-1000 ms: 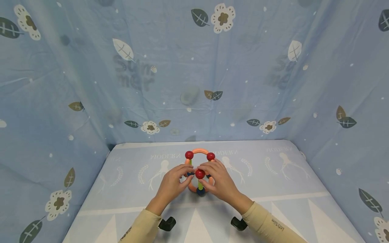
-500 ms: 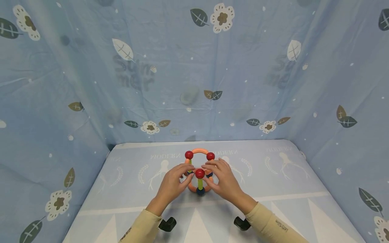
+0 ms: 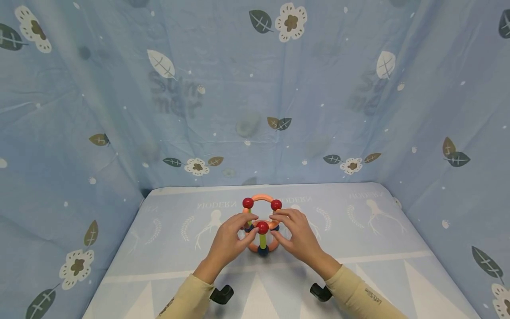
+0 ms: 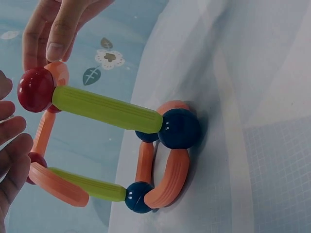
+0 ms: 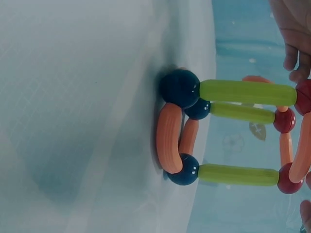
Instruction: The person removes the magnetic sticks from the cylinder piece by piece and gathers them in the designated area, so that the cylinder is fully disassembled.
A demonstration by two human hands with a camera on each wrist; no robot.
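Observation:
A toy frame of balls and rods stands upright on the table, with red balls on top, dark blue balls at its base, green rods [image 5: 238,174] as uprights and curved orange rods [image 5: 169,138] between balls. My left hand [image 3: 227,238] is at its left side, fingers and thumb apart beside the front red ball [image 3: 262,227]. To the right of that ball is my right hand [image 3: 299,235], thumb and index finger spread near an orange rod [image 4: 58,73]. In the left wrist view, another orange rod [image 4: 60,187] slopes down from a red ball [image 4: 35,162], one end loose.
The table [image 3: 159,252] wears a pale blue patterned cover. A blue curtain [image 3: 223,88] with leaves and flowers rises behind it and at both sides. Dark mounts [image 3: 222,294] show by both wrists.
My right hand has drawn back to the right from the front red ball, its thumb and fingers spreading. The left hand has barely moved, and the frame stands in the same place.

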